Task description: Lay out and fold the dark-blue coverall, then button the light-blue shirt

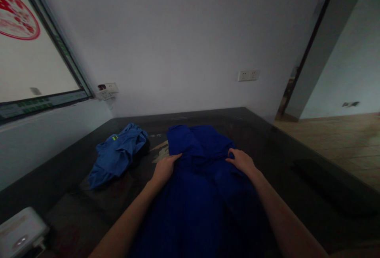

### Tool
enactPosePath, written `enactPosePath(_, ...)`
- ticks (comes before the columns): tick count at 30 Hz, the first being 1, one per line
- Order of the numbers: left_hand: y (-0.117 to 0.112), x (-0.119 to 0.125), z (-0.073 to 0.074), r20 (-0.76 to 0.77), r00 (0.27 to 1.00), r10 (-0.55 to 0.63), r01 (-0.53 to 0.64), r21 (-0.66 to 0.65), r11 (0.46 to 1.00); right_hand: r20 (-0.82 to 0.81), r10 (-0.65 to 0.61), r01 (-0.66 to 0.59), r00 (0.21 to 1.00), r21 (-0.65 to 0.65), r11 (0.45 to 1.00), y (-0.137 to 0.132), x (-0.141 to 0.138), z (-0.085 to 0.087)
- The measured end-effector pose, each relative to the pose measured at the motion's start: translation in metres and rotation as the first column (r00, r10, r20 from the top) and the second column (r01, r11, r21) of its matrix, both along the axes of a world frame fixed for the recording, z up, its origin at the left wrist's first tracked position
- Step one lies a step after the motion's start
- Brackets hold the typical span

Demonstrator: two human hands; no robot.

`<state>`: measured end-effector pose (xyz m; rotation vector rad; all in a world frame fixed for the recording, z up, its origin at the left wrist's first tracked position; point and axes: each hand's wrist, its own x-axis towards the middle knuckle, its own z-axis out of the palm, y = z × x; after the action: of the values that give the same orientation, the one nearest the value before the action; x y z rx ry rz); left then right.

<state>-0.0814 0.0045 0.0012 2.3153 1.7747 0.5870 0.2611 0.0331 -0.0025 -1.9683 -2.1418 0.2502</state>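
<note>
Garment, deep blue (202, 188): one, lying from the bottom edge to the middle of the frame; plain, matt, smooth in its near part, creased and bunched across its upper part, far end folded over unevenly.

Hands: two. Left hand (164, 167), centre of frame, at the garment's left edge; partly closed, thumb laid on the cloth, remaining fingers mostly hidden; whether it grips cannot be told. Right hand (242, 160), right of centre, at the opposite edge; half-curled, thumb and forefinger hooked with a small gap between their tips, touching the cloth; a firm pinch cannot be confirmed.

Garment, lighter blue (118, 153): one, crumpled, left of centre, apart from both hands; bears one yellow-green tag (114, 137).

White case (22, 230): one, lower left corner, cut by the frame.

Dark flat object (332, 186): one, right side; kind unclear.

Worktop (276, 149): one, dark, glossy, with pale print (161, 152) beside the deep-blue cloth.

Wall sockets (248, 75): two, adjoining, right of centre above the worktop.
</note>
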Motion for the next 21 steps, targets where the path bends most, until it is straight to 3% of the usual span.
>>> enactPosePath(5, 0.012, -0.035, 0.021, 0.08, 0.995, 0.054, -0.073, 0.258, 0.963, -0.028, -0.132, 0.128, 0.991, -0.122, 0.984, 0.007, 0.014, -0.005)
enactPosePath(9, 0.016, -0.056, 0.033, 0.142, 0.982, 0.121, -0.168, 0.392, 0.905, -0.057, -0.151, 0.137, 0.987, -0.19, 0.972, 0.008, 0.021, -0.009)
enactPosePath(11, 0.015, -0.064, 0.034, 0.066, 0.975, 0.213, -0.222, 0.352, 0.909, -0.042, -0.129, 0.116, 0.991, -0.23, 0.966, 0.004, 0.021, -0.008)
enactPosePath(14, 0.01, -0.07, 0.029, -0.198, 0.916, 0.35, -0.333, 0.113, 0.936, -0.02, -0.119, 0.111, 0.993, -0.237, 0.965, -0.007, 0.017, 0.001)
enactPosePath(17, 0.004, -0.067, 0.026, -0.392, 0.848, 0.356, -0.39, -0.008, 0.921, -0.023, -0.143, 0.141, 0.99, -0.044, 0.989, -0.016, 0.009, 0.015)
enactPosePath(19, 0.0, -0.058, 0.029, -0.381, 0.85, 0.364, -0.359, 0.087, 0.929, -0.035, -0.085, 0.09, 0.996, 0.164, 0.982, -0.019, 0.0, 0.024)
enactPosePath(21, -0.002, -0.044, 0.035, -0.27, 0.901, 0.339, -0.279, 0.235, 0.931, -0.066, 0.05, -0.024, 0.997, 0.341, 0.94, -0.02, -0.012, 0.028)
